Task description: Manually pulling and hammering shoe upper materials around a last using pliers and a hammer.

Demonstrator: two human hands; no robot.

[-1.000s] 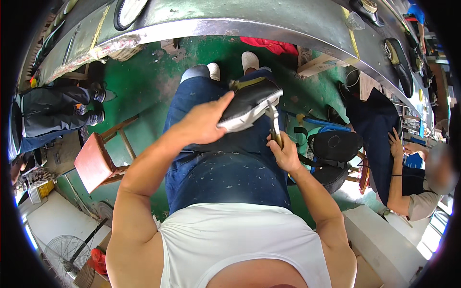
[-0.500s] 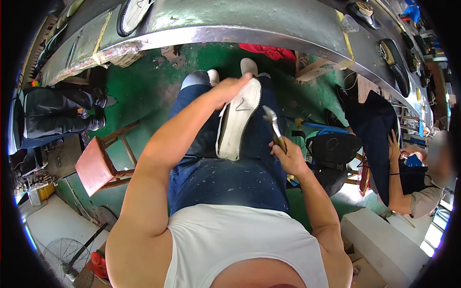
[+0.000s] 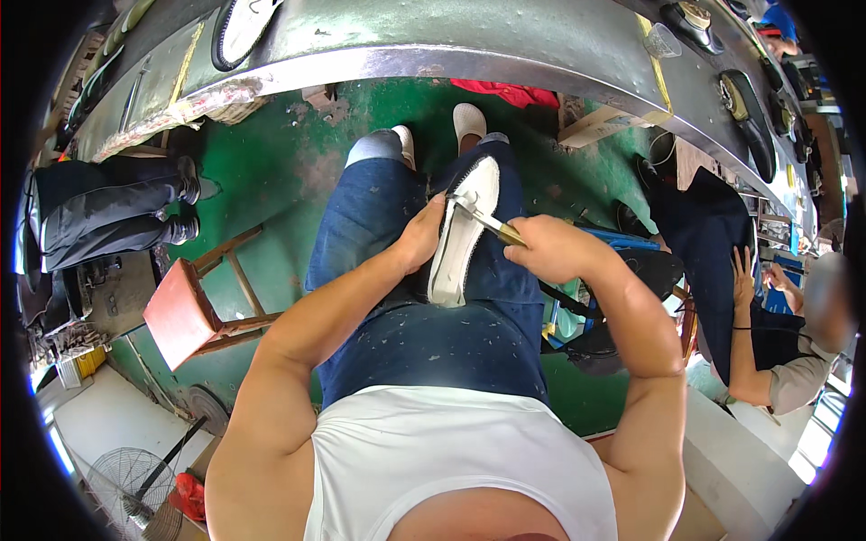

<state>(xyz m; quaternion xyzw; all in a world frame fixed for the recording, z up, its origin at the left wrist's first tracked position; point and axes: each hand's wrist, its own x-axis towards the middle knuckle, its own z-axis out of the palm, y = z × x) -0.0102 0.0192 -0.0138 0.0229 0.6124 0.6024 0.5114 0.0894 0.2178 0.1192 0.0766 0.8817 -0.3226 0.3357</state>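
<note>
A shoe with a white underside and dark stitched edge lies bottom up along my thighs, its toe pointing away. My left hand is closed on the shoe's left edge, with the fingertips partly hidden near its forepart. In my right hand is a pair of lasting pincers with a metal head and yellowish handles. Its head rests at the left side of the shoe's forepart, close to my left fingertips. Whether its jaws grip the edge is too small to tell.
Ahead runs a metal-topped bench with another shoe at left and dark shoes at right. A red-seated stool stands left. A co-worker sits right; another person's legs show at left. A fan stands lower left.
My left hand has come down from the toe to the shoe's left edge. My right hand has brought the pincers from beside the shoe onto its forepart. The shoe has tilted slightly.
</note>
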